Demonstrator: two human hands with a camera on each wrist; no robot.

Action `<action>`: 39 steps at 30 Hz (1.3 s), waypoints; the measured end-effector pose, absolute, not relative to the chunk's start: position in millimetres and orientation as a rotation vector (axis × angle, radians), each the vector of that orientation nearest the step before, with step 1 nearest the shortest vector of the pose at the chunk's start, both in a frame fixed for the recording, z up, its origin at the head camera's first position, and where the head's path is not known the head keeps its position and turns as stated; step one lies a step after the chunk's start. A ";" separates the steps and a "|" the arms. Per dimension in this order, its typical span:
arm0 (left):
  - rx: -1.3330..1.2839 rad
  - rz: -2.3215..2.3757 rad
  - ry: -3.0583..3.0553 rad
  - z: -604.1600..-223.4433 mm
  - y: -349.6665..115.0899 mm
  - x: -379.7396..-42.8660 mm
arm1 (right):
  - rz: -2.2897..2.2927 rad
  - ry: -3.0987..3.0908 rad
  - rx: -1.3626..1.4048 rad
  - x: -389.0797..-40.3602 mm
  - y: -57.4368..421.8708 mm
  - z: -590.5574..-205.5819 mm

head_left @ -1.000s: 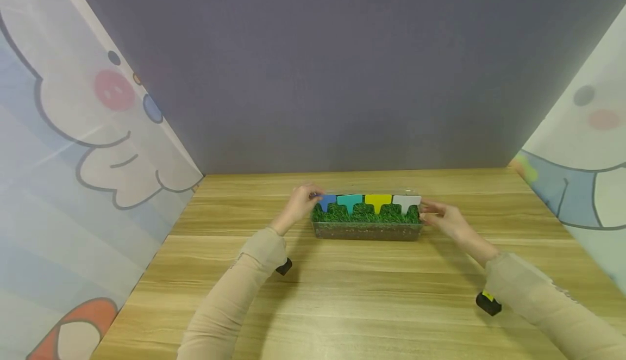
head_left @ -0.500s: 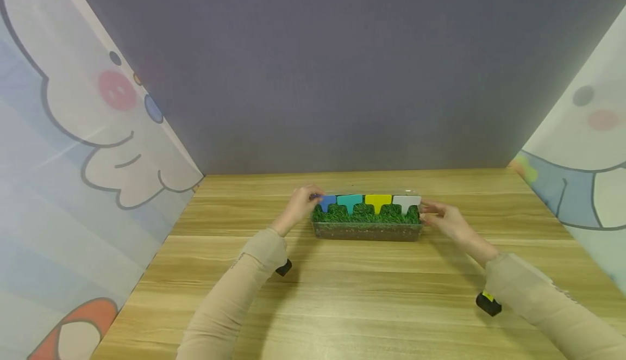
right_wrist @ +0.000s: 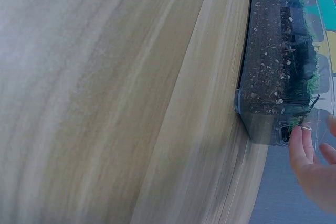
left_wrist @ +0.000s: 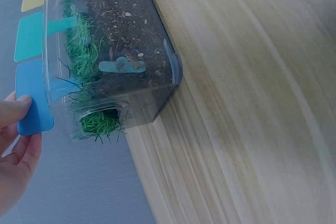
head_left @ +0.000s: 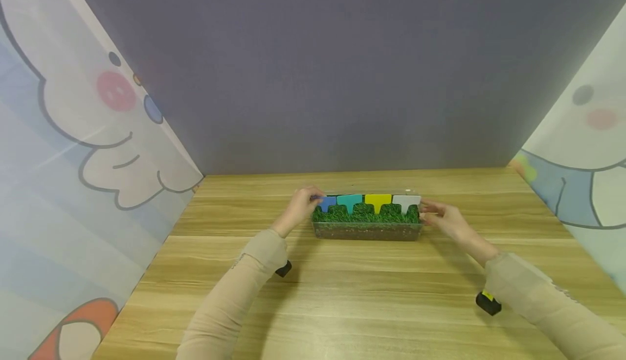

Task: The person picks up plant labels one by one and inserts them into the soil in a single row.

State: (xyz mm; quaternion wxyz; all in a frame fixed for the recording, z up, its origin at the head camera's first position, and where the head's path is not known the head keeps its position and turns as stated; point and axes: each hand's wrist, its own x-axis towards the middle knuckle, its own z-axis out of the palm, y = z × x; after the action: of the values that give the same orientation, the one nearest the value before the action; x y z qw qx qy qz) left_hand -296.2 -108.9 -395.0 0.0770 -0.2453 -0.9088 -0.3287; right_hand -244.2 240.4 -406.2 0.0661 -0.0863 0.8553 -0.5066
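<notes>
My left hand (head_left: 299, 208) pinches a blue T-shaped plant label (left_wrist: 34, 95) between thumb and fingers, at the left end of a clear plastic planter box (head_left: 368, 232). Its stem goes down into green grass (head_left: 362, 216) over dark soil. In line with it stand a teal label (head_left: 349, 200), a yellow label (head_left: 379, 200) and a white label (head_left: 407, 201). At the box's right end is my right hand (head_left: 446, 219); in the right wrist view its fairly straight fingertips touch the end wall beside the cut-out. Part of that hand falls outside the right wrist view.
The box stands on a wood-grain table (head_left: 362, 300), near its back edge. A dark grey panel (head_left: 352, 77) rises behind, and cartoon-printed sheets (head_left: 73, 186) flank both sides. Small black devices (head_left: 489, 303) sit at the wrists.
</notes>
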 end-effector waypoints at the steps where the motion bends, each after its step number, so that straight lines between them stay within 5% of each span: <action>1: -0.733 -0.987 -2.723 -395.4 -109.1 -296.3 | -1.530 2.577 -0.257 -244.5 240.5 -406.6; 39: -0.712 -0.981 -2.714 -387.2 -113.1 -290.9 | -1.498 2.592 -0.249 -243.5 238.7 -401.3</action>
State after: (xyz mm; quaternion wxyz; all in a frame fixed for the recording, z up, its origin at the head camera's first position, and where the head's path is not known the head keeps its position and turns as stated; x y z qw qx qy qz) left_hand -290.9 -113.1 -387.2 0.0843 -0.2387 -0.9098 -0.3288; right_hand -243.5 238.7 -401.3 0.0687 -0.0827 0.8608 -0.4975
